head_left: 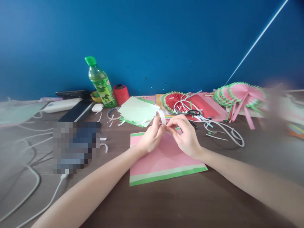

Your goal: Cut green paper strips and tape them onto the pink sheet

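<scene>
My left hand [150,137] is closed around a small white roll of tape [161,116], held upright above the table. My right hand [186,134] meets it from the right, its fingertips pinched at the roll's edge. Both hands hover over a pink paper sheet [163,161] with a white and a green strip along its near edge, lying flat on the brown table [213,196].
Behind the hands lie pale green sheets [137,110], black scissors [193,112], white paper strips [225,129], a red pleated fan [174,99] and pink fans [239,93]. At the left stand a green bottle [101,82], a red thread spool [121,94], a phone [76,110] and white cables [30,186].
</scene>
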The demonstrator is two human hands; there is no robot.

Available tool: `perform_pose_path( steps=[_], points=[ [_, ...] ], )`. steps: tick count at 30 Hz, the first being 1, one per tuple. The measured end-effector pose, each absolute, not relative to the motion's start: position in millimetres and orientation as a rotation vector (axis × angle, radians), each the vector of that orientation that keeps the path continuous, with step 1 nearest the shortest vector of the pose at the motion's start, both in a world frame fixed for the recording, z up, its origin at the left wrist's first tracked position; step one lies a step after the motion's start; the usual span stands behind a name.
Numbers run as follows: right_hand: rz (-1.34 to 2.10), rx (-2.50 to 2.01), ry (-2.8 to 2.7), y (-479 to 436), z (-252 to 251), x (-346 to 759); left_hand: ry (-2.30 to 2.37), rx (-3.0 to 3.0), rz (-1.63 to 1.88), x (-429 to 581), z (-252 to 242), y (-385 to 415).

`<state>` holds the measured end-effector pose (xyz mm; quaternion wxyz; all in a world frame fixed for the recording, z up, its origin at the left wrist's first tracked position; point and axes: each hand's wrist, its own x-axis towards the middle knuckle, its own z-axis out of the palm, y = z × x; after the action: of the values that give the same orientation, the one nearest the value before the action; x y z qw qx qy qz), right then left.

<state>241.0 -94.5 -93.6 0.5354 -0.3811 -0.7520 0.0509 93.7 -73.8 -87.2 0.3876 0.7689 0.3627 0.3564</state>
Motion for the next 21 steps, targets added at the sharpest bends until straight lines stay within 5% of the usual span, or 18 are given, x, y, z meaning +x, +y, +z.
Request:
perform_pose_path(
  steps=[21],
  points=[
    [0.067, -0.895, -1.839, -94.2, -92.2, 241.0, 0.947, 1.961, 0.928, 94.8, -87.1, -72.9]
  ],
)
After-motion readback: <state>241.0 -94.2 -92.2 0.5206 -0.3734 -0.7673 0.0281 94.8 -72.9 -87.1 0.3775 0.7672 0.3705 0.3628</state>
